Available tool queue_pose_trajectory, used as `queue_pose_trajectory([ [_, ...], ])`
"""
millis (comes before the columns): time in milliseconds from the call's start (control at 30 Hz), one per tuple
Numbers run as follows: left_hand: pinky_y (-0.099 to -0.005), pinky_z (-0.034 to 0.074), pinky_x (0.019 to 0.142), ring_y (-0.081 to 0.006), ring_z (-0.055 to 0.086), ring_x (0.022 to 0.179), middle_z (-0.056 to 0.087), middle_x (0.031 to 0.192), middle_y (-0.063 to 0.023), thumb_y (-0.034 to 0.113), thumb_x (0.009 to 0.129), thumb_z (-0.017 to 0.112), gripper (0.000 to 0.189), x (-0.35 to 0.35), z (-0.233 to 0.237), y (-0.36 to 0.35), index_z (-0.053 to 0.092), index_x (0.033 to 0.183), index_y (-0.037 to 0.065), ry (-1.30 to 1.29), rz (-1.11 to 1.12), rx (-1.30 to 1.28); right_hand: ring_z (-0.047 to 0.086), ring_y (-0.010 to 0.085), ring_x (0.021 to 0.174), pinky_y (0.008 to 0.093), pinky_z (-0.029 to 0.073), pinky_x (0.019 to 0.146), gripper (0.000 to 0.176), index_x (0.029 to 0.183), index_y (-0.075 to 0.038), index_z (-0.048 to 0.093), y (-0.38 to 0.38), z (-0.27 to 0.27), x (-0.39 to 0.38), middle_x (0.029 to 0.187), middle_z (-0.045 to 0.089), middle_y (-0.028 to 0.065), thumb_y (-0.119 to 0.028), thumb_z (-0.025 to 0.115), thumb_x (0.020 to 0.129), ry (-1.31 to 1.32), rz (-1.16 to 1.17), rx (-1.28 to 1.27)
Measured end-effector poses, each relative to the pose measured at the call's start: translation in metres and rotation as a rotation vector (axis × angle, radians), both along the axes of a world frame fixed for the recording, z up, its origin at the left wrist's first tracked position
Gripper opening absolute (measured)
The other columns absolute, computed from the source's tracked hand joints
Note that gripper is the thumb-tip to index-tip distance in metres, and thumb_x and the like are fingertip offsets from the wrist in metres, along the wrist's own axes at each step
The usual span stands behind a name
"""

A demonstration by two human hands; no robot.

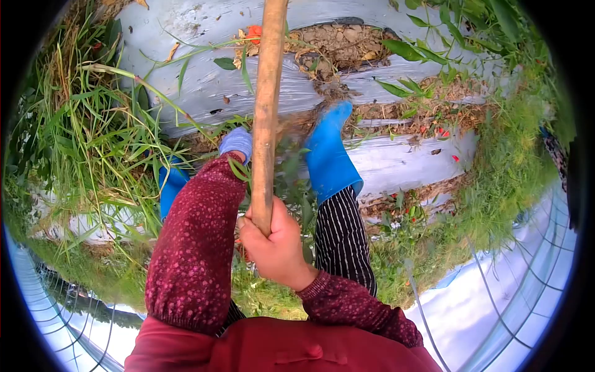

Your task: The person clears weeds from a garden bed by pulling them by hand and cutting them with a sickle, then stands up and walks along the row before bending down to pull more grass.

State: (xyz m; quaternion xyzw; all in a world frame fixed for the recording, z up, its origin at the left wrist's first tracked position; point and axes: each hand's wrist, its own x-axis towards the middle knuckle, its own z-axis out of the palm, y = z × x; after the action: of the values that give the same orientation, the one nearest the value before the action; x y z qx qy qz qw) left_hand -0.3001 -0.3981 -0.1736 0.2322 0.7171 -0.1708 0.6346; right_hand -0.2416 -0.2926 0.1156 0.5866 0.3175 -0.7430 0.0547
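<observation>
My right hand [279,245], bare, is closed around a long wooden handle [268,111]. The handle runs up past the top edge of the view, so its far end is out of sight. Lower down by the weeds, my left hand [236,143] wears a pale blue-purple glove. It reaches toward the ground just left of the handle, and its fingers are hidden. Green stems and leaves [288,170] stand beside it, partly blurred. A blue boot [331,155] on my right foot stands on the ground right of the handle.
Torn silvery plastic film [409,164] covers the soil. Bare clods [347,46] show through a hole. A heap of grass [87,118] lies left, near my other blue boot [172,186]. Leafy plants [496,37] grow right. Fallen red peppers [444,132] dot the ground.
</observation>
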Motion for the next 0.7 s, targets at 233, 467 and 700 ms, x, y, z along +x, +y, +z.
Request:
queue_pose_trajectory([
  [233,-0.0462,0.046,0.083,-0.0368,0.059,0.098,0.061,0.102,-0.0235,0.034,0.093,0.034,0.045,0.068,-0.130,-0.094,0.062,0.099,-0.001,0.046,-0.061,0.223,0.044,0.0047,0.044,0.0214,0.036,0.039,0.016,0.091,-0.006,0.043,-0.002,-0.004,0.005,0.062,0.047,-0.0009,0.001,0.055,0.084,-0.052,-0.026,-0.060],
  [467,-0.0472,0.044,0.081,-0.0456,0.056,0.092,0.059,0.093,-0.0311,0.039,0.091,0.038,0.050,0.051,-0.034,-0.026,0.062,0.088,-0.005,0.277,0.770,0.115,0.044,0.0038,0.046,0.0213,0.037,0.041,0.015,0.092,-0.006,0.045,0.009,0.001,0.000,0.064,0.049,-0.0017,-0.004,0.058,0.085,-0.076,-0.158,-0.245],
  [700,-0.0491,0.044,0.079,-0.0457,0.056,0.087,0.059,0.086,-0.0323,0.039,0.088,0.044,0.050,0.065,0.037,-0.030,0.062,0.082,-0.007,0.215,0.930,0.386,0.044,0.0068,0.042,0.0223,0.036,0.037,0.016,0.093,-0.005,0.041,0.006,0.002,0.001,0.061,0.047,0.0008,0.004,0.051,0.086,-0.072,-0.123,-0.209],
])
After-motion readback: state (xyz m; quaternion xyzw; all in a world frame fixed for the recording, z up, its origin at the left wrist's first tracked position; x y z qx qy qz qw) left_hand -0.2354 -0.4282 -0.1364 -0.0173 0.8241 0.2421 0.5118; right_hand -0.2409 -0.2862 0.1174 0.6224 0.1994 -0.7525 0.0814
